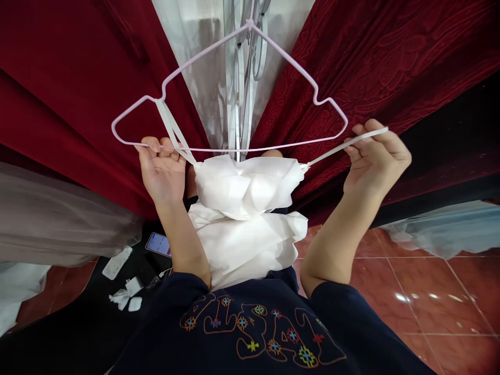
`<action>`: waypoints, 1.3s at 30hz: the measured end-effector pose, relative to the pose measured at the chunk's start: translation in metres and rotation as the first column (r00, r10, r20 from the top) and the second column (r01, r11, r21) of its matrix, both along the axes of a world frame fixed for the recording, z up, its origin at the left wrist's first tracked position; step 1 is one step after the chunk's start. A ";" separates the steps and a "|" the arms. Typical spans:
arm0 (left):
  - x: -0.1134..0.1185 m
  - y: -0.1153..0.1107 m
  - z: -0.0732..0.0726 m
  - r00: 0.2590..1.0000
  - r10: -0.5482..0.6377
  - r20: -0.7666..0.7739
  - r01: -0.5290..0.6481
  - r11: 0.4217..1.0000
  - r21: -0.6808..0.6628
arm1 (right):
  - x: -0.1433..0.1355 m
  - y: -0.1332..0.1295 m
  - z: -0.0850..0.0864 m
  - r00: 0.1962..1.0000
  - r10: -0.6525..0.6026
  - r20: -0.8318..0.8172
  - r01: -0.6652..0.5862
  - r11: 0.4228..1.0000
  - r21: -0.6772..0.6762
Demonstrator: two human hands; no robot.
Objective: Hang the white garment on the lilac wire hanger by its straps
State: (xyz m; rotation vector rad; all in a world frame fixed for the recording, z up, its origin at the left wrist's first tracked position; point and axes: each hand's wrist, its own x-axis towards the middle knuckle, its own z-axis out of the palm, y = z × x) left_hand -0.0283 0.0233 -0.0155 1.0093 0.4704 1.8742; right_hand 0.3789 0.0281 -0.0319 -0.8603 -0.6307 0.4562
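A pale pink clothes hanger (285, 52) hangs upright in front of me. Below its bar lies a white garment with thin straps (250, 187), its lower part bunched over my lap. One strap (169, 122) loops over the hanger's left notch. My left hand (162, 169) is closed, with its fingertips curled over the left end of the lower bar, beside that strap. To the right, my right hand (375, 153) grips the other strap (332, 151), drawn out sideways from the garment beyond the hanger's right end. This strap is apart from the right notch.
Dark red curtains (78, 78) hang on both sides of a white metal grille (240, 78). At lower left, a phone (158, 244), a white charger (134, 286) and a small white case (135, 304) lie on a black surface (86, 323). Red tiles (422, 281) cover the floor.
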 end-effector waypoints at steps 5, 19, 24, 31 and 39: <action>0.000 0.002 0.002 0.998 0.045 -0.046 -0.046 0.999 -0.026 | 0.003 0.003 0.018 0.940 0.218 0.263 -0.249 0.964 0.089; 0.003 -0.003 0.003 0.999 0.034 -0.016 -0.035 0.997 -0.071 | -0.011 0.017 0.036 0.842 0.291 0.454 -0.336 0.942 0.019; 0.006 -0.001 0.002 0.992 -0.028 0.123 0.036 0.997 -0.065 | -0.034 0.013 0.072 0.732 0.259 0.630 -0.325 0.946 -0.012; 0.008 -0.003 0.000 0.978 -0.080 0.194 0.087 0.996 -0.030 | -0.050 0.015 0.074 0.748 0.225 0.625 -0.310 0.950 0.029; 0.007 -0.005 -0.002 0.997 -0.044 0.067 0.048 0.997 -0.061 | -0.047 0.030 0.050 0.794 0.105 0.598 -0.149 0.988 0.026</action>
